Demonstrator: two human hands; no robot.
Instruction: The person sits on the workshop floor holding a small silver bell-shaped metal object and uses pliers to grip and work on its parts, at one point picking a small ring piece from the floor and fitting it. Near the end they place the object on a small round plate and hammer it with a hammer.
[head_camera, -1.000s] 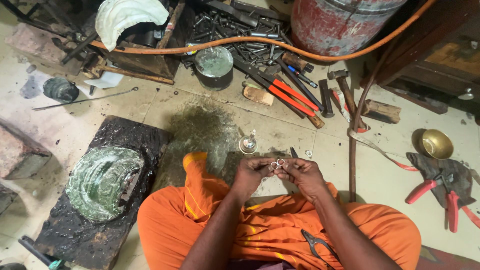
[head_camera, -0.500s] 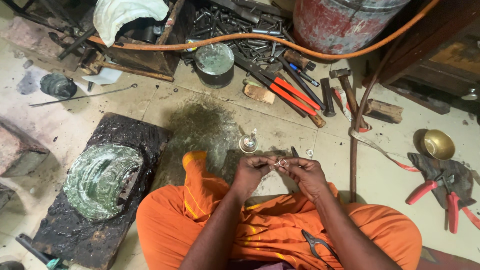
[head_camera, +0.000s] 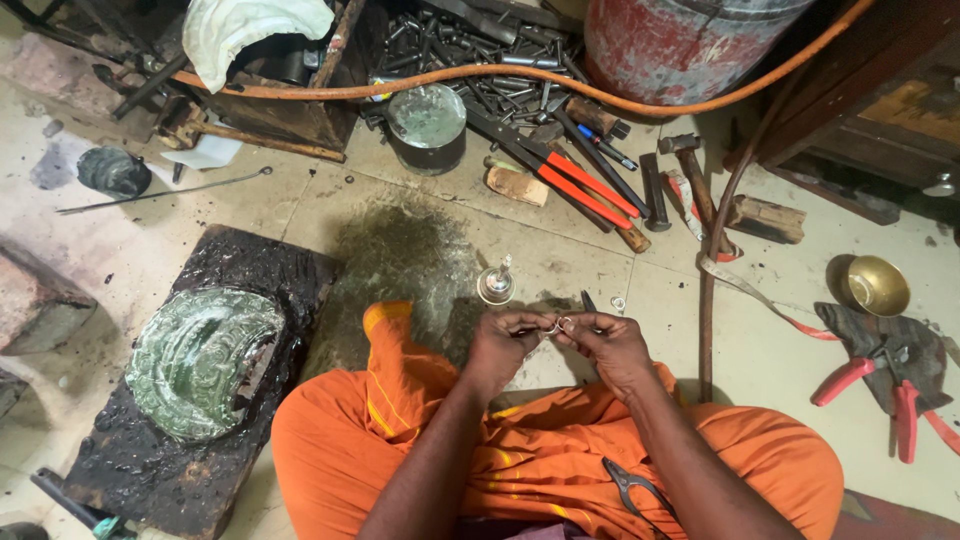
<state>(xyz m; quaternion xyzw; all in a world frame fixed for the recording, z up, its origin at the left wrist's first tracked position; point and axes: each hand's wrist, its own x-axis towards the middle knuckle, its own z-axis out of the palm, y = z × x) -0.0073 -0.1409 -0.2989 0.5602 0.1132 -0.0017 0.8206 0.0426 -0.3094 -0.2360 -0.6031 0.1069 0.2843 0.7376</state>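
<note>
Silver ring (head_camera: 562, 324): I'm watching both hands' fingers (head_camera: 537, 327) pinching it; slipping, it's risking vanishing among floor (head_camera: 420, 260) clutter.

Both forearms reaching forward over crossed legs; left hand (head_camera: 508, 343) and right hand (head_camera: 610, 343) curled, fingertips pinched and meeting at centre.

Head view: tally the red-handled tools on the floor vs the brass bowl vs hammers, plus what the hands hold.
Red-handled tools: 2, long cutters and pliers
Brass bowl: 1
Hammers: 1
Small metal rings pinched between left hand and right hand: count unclear, taken as 1 piece
Total: 5
</note>
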